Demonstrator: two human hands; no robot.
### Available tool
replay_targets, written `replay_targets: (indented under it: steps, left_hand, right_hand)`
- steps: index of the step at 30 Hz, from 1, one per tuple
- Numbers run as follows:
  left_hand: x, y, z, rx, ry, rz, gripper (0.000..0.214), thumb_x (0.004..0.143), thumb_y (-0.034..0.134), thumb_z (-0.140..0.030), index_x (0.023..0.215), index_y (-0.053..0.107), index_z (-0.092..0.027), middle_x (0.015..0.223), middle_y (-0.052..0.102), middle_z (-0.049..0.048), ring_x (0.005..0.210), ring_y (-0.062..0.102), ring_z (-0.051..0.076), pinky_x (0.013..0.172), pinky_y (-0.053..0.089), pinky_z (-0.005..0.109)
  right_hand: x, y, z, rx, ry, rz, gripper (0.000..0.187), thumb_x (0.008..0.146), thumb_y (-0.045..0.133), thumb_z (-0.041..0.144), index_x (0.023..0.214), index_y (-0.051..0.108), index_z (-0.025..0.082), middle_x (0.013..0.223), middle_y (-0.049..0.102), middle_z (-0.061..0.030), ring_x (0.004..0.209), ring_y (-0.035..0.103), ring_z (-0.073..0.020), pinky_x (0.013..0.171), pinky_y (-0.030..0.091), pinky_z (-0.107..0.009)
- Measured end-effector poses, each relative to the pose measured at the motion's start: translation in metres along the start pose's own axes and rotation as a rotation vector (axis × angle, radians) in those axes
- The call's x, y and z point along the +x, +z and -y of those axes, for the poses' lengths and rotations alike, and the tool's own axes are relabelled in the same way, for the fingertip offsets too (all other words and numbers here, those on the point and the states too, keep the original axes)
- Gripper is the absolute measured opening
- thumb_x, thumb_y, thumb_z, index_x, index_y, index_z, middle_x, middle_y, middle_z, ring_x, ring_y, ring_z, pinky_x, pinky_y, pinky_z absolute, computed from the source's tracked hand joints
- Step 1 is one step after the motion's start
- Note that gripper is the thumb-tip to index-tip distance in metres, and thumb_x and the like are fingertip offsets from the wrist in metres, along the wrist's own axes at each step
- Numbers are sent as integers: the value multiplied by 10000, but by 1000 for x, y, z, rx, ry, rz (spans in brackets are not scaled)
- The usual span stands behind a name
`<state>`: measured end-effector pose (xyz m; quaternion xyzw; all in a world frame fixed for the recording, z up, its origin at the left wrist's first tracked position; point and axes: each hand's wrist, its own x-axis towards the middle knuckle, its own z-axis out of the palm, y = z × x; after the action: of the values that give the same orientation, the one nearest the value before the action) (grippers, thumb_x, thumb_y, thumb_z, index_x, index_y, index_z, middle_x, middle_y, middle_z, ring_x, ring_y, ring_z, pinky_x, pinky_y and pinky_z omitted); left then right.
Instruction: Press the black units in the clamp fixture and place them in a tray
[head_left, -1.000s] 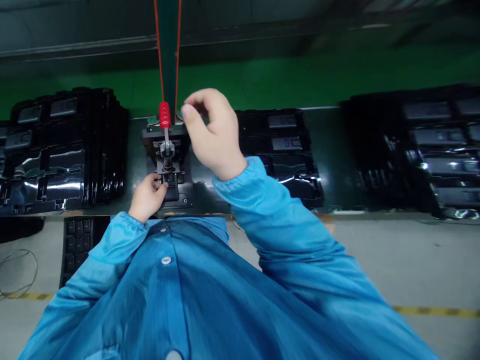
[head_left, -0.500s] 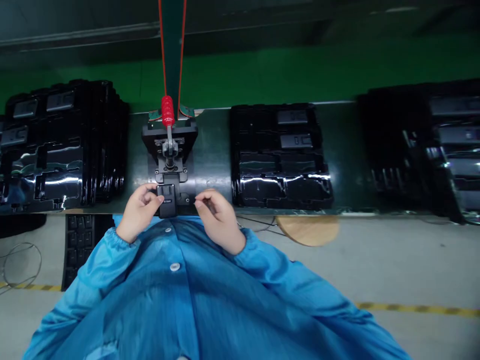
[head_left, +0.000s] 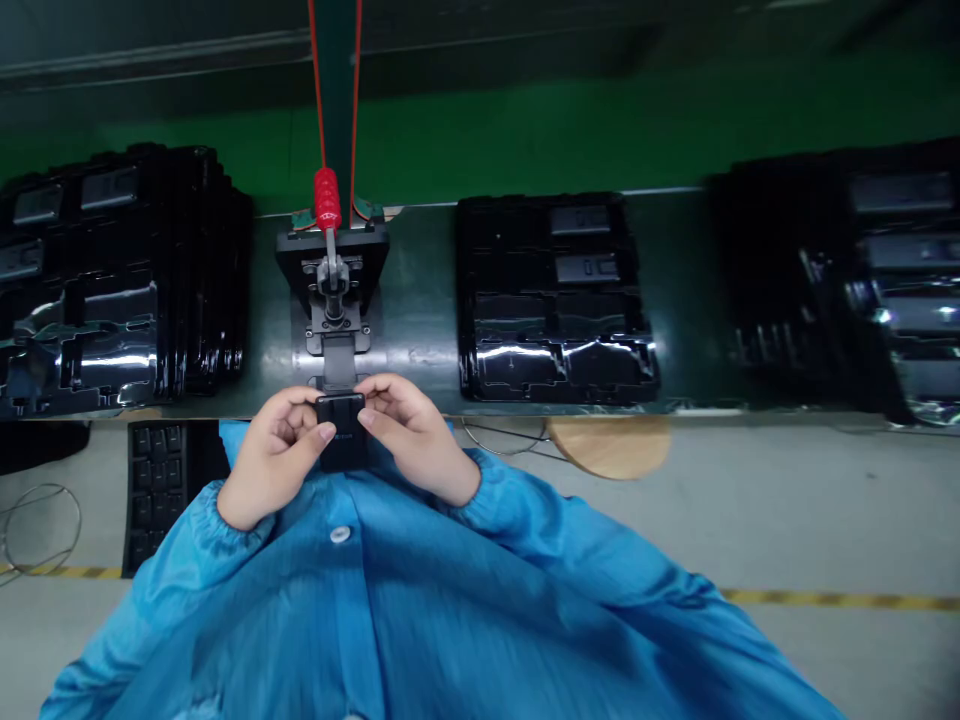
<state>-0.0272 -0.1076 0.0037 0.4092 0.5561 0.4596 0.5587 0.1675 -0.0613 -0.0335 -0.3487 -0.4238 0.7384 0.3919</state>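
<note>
Left hand (head_left: 271, 456) and right hand (head_left: 414, 440): black lettered case (head_left: 343, 450) is gripped by both.
It could be dropped (smooth-looking) if unevenly pinched.

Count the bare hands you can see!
2: the bare left hand and bare right hand, holding opposite sides of the small black rectangular box. None seem hidden.

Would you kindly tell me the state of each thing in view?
Small black case: held in both hands, lettered face showing
Left hand: pinching its left side
Right hand: pinching its right side
Toggle clamp: red handle pointing away from the person
Middle black tray: grey parts in two far-right pockets
Left trays: stacked
Right trays: stacked, blurred
</note>
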Motion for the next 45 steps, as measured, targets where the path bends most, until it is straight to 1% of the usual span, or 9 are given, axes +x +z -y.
replay_targets:
  steps: [7,14,22,27,31,35,39,45]
  left_hand:
    - [-3,11,-4,9,9,15,359,923,821,-325,1210,639,-211,747,609,-36,613,522,98,569,428,210]
    - [-2,21,-13,70,-3,64,380,935,806,-353,1236,624,-209,774,627,-21,643,557,113,594,459,221]
    - [4,38,-22,73,10,103,385,930,815,-347,1233,619,-213,741,591,-42,610,518,100,578,450,202]
    - [9,45,-25,65,10,120,378,933,811,-335,1229,608,-216,742,588,-47,613,514,96,584,455,195]
    - [13,48,-25,49,18,126,376,928,816,-333,1223,617,-212,765,615,-32,627,530,100,586,458,197]
    - [16,50,-25,35,30,117,363,923,821,-333,1206,630,-210,764,618,-28,634,535,102,598,464,205]
    - [19,53,-24,12,11,108,383,899,846,-350,1191,637,-214,748,610,-33,611,514,98,570,432,201]
    - [23,54,-16,-22,-11,109,374,909,838,-381,1186,639,-227,758,621,-29,613,516,100,585,426,213]
  right_hand:
    - [-9,-3,7,42,-10,-23,322,932,828,442,1128,657,253,980,674,-12,864,614,-154,785,508,-304]
    - [-18,-9,15,66,-45,-41,342,931,834,471,1107,645,248,973,656,-11,855,605,-153,776,515,-299]
    - [-27,-19,29,14,-40,-140,366,912,837,498,1103,651,247,948,642,-14,839,597,-167,787,522,-327]
    - [-28,-24,34,24,-53,-168,354,906,843,483,1088,653,246,922,643,-11,823,587,-162,754,511,-309]
    - [-27,-26,38,37,-59,-169,346,908,842,480,1080,653,246,920,639,-8,793,577,-154,722,501,-302]
    - [-26,-28,40,27,-70,-185,348,907,838,487,1079,651,249,920,634,-9,797,578,-159,725,507,-307]
    - [-25,-28,38,19,-77,-208,326,912,830,484,1066,659,252,913,630,-9,800,570,-162,729,507,-310]
    - [-23,-29,34,35,-61,-219,317,919,817,488,1056,649,257,884,619,2,775,554,-159,720,494,-311]
